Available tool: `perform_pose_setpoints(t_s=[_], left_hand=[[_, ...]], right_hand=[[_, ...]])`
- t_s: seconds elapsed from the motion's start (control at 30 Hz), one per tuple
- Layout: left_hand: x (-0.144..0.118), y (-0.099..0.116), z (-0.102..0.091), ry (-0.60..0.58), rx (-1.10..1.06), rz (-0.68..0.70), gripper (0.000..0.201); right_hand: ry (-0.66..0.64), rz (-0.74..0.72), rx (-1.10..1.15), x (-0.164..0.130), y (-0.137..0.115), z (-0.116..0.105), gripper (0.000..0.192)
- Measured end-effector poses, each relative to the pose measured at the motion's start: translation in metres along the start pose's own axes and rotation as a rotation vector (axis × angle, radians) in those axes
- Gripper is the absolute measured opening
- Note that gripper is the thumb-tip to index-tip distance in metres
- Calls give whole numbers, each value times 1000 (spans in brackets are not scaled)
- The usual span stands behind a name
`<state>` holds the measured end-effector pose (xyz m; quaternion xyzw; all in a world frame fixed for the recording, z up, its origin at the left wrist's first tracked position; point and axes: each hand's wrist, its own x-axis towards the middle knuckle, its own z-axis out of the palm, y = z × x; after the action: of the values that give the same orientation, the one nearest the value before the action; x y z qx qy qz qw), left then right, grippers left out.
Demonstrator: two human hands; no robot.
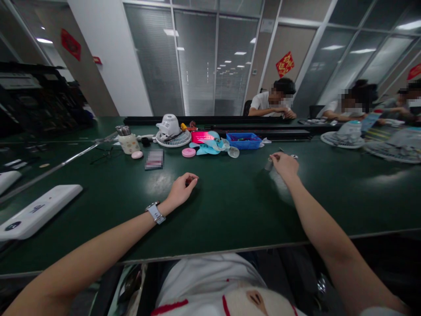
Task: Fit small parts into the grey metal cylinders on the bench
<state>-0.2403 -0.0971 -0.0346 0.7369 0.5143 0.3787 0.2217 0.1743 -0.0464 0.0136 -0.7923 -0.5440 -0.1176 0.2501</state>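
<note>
My left hand [181,191], with a watch [155,213] on its wrist, rests near the middle of the green table [217,219]. Its fingers curl in towards the thumb, and nothing shows between them. Farther right, my right hand [285,166] pinches the top of a small grey cylinder [269,165] at the tabletop. The fingers partly cover it, so its exact kind is unclear. Just behind that hand lies a small metallic piece [294,156]. Light-blue fan blades [210,147] and a pink round cap [188,152] lie between and beyond my hands.
At the back stand a blue tray [243,141], a white fan housing [169,125] on a grille [174,139], a red box [200,137] and a cream bottle [129,142]. A white case [42,210] lies at left. Other people [272,103] sit across the table.
</note>
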Motion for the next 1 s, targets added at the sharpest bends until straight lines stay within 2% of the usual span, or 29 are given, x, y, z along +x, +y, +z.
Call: perform_pose_setpoints(t_s=[0.3,0.53,0.6,0.67,0.73,0.8,1.0], left_hand=[[1,-2,2,3,-24,-1,28],[0,-2,2,-4,-34,-14,28],[0,-4,2,-12,-43,-17,29],[0,-4,1,-16,-56,-18,30],[-1,-2,0,-17,-66,-11,32],[-2,4,-1,-24,-65,12,34],[-10,29,-5,-49,-35,179,38]], right_hand=[[-69,95,96,6,7,2,27],[-226,92,335,16,28,20,51],[-233,71,354,16,32,22,51],[-188,53,337,14,27,21,49],[-140,16,335,6,12,18,49],[-139,-79,414,-10,-15,15,49],[-413,-546,774,-94,-110,2,44]])
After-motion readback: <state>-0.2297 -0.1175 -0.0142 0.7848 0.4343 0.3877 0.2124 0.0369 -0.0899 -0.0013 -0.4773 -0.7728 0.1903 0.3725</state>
